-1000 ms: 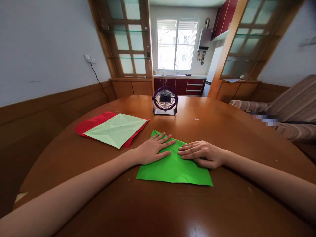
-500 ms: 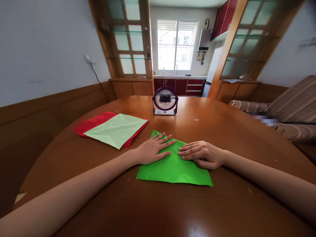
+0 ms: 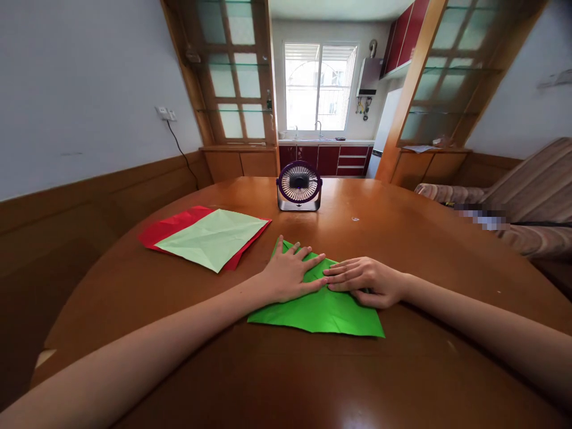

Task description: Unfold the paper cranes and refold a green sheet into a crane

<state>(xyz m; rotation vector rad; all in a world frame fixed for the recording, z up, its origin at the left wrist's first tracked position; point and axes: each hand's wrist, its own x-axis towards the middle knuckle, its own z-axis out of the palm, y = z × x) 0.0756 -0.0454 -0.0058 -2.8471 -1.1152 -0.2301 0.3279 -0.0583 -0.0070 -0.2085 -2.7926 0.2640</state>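
Note:
A bright green sheet of paper point(image 3: 322, 316), creased and folded, lies on the wooden table in front of me. Flat on its left half rests my left hand point(image 3: 290, 274), its fingers spread and the thumb pointing right. My right hand point(image 3: 366, 283) lies on the sheet's right side, fingers stretched out toward the left. The tip of my left thumb is at my right fingertips, near the middle of the paper. Both hands cover the upper part of the sheet, so its folds there are partly hidden.
Pale green paper point(image 3: 214, 238) lies over red paper point(image 3: 174, 226) on the left of the round wooden table point(image 3: 268, 381). A small purple fan point(image 3: 299, 185) stands toward the far edge. A striped sofa point(image 3: 531, 196) is at the right.
My left hand has slid a little to the right across the green paper, bringing its thumb to my right fingertips. My right hand has hardly moved.

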